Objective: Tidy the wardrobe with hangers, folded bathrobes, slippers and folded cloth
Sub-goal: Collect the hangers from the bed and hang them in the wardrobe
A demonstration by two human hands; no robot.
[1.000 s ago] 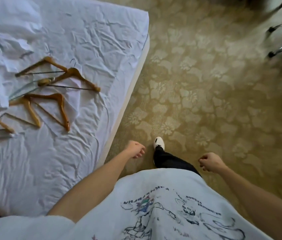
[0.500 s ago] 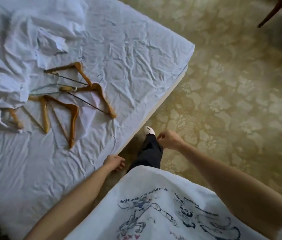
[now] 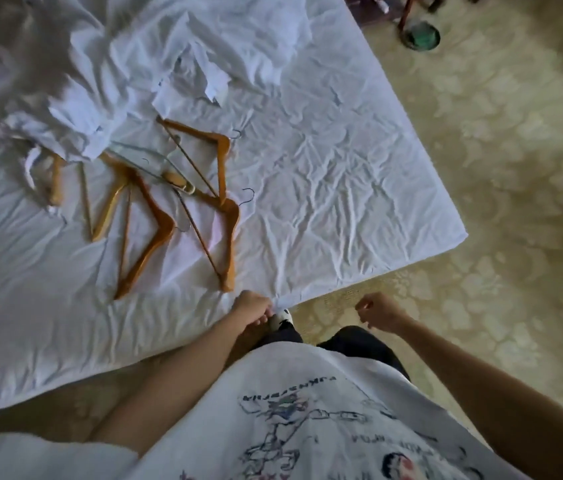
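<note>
Several wooden hangers [image 3: 155, 216] lie in a loose pile on the white bed sheet [image 3: 325, 174], left of centre. Crumpled white cloth [image 3: 100, 74] is heaped behind them at the top left and covers the end of one hanger. My left hand [image 3: 250, 308] hangs at the bed's near edge, just below the closest hanger, fingers loosely curled and holding nothing. My right hand [image 3: 378, 310] hangs over the carpet to the right, also loosely curled and empty.
The bed corner [image 3: 460, 233] juts out to the right over patterned beige carpet [image 3: 498, 168]. A dark round base with a reddish leg [image 3: 418, 34] stands on the floor at the top right. My shoe [image 3: 282, 318] is by the bed edge.
The view has swung right and closer to the bed, so the hangers now lie nearer my hands. My left hand has come up to the bed's edge; my right hand has moved out to the right.
</note>
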